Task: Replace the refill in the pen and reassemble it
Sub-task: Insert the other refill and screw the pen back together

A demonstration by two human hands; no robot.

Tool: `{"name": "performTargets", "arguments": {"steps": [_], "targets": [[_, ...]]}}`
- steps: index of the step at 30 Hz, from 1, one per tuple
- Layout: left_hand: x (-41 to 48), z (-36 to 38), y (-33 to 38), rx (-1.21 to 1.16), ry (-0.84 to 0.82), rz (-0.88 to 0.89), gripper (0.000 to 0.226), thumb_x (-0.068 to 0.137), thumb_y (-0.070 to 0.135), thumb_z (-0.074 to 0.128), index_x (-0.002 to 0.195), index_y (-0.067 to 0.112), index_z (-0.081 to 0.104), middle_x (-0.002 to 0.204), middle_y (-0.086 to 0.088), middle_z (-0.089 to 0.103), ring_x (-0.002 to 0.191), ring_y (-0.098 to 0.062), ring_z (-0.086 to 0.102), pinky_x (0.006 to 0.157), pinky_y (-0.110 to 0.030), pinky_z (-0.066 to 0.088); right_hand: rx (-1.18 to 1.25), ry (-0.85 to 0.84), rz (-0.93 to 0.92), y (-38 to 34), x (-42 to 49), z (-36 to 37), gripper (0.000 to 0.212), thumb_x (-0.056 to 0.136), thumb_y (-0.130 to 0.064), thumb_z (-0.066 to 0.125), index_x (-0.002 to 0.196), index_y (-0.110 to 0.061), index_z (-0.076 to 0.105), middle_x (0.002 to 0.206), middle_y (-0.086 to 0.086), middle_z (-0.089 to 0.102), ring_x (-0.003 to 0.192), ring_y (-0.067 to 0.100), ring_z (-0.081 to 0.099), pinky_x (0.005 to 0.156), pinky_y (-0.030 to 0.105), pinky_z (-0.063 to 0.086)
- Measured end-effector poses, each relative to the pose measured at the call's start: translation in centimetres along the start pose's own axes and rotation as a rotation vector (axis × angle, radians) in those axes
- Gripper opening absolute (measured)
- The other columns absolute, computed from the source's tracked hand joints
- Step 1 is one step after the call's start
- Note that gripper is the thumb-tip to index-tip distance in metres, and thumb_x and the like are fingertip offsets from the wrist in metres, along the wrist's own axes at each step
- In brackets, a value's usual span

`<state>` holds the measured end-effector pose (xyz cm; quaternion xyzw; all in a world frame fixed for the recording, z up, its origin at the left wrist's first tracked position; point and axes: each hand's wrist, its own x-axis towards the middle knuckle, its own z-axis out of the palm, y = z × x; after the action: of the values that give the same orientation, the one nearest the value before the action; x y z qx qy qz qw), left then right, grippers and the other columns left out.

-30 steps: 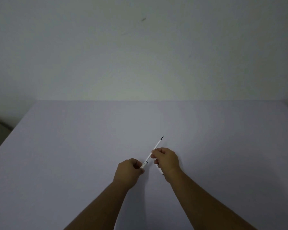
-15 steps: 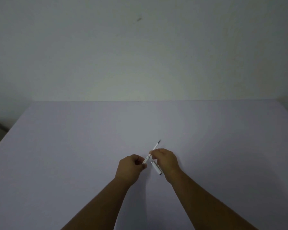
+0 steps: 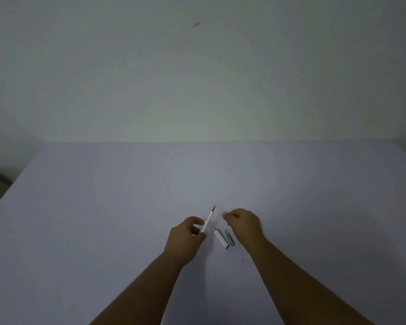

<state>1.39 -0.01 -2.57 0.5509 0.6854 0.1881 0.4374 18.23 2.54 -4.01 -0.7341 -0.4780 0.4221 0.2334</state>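
My left hand (image 3: 184, 238) pinches the white pen barrel (image 3: 204, 227), and a thin white refill (image 3: 210, 214) with a dark tip sticks out of it, pointing away and to the right. My right hand (image 3: 244, 222) hovers just right of the refill with fingers loosely curled and nothing visible in them. Between the hands, on the table, lie a white pen cap (image 3: 221, 238) and a small silver tip piece (image 3: 229, 237), side by side.
A pale lilac table (image 3: 127, 207) fills the lower view and meets a plain wall at its far edge. Its left edge drops off at the far left.
My right hand has let go of the refill and moved to the right. The refill sits deeper in the barrel. The cap and silver piece, once under my right hand, now show.
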Motion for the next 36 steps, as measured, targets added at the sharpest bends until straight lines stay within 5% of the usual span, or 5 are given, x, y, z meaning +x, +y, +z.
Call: {"name": "performTargets", "arguments": {"steps": [3, 8, 17, 31, 36], "targets": [[-0.2, -0.3, -0.2, -0.039, -0.031, -0.008, 0.03, 0.084, 0.021, 0.061, 0.102, 0.043, 0.054, 0.082, 0.002, 0.066, 0.069, -0.015, 0.062, 0.065, -0.03, 0.057, -0.511, -0.024, -0.031, 1.4, 0.1, 0.8, 0.023, 0.087, -0.032, 0.054, 0.074, -0.015, 0.061, 0.078, 0.004, 0.063, 0.085, 0.024, 0.065, 0.066, 0.027, 0.045], [-0.3, -0.6, -0.7, -0.035, -0.044, -0.006, 0.033, 0.085, 0.02, 0.059, 0.109, 0.043, 0.057, 0.084, -0.001, 0.067, 0.069, -0.015, 0.061, 0.071, -0.034, 0.058, -0.654, 0.027, -0.057, 2.1, 0.1, 2.0, 0.025, 0.09, -0.029, 0.052, 0.095, -0.009, 0.065, 0.104, 0.009, 0.068, 0.095, 0.025, 0.065, 0.066, 0.024, 0.041], [-0.5, -0.5, -0.2, -0.042, -0.074, 0.016, 0.033, 0.086, 0.019, 0.061, 0.112, 0.039, 0.059, 0.081, 0.004, 0.061, 0.068, -0.012, 0.057, 0.068, -0.028, 0.054, 0.504, 0.128, 0.067, -3.0, 0.7, -0.9, 0.016, 0.088, -0.024, 0.058, 0.077, -0.017, 0.066, 0.068, 0.002, 0.062, 0.056, 0.012, 0.049, 0.053, 0.026, 0.043], [-1.4, -0.1, 1.1, -0.019, -0.04, 0.067, 0.032, 0.085, 0.019, 0.064, 0.108, 0.04, 0.058, 0.085, -0.001, 0.066, 0.07, -0.015, 0.061, 0.069, -0.028, 0.057, 0.453, 0.046, 0.012, -2.9, -1.4, -0.7, 0.017, 0.084, -0.028, 0.062, 0.07, -0.019, 0.067, 0.067, 0.002, 0.065, 0.058, 0.012, 0.055, 0.052, 0.022, 0.048], [-1.9, -0.2, 1.6, -0.073, 0.0, 0.039, 0.025, 0.084, 0.021, 0.064, 0.109, 0.025, 0.061, 0.086, 0.001, 0.067, 0.072, -0.015, 0.062, 0.076, -0.032, 0.057, 0.466, -0.072, -0.02, -3.0, -2.6, -0.2, 0.013, 0.084, -0.024, 0.063, 0.094, -0.019, 0.07, 0.084, 0.0, 0.071, 0.066, 0.012, 0.058, 0.059, 0.024, 0.047]]}}
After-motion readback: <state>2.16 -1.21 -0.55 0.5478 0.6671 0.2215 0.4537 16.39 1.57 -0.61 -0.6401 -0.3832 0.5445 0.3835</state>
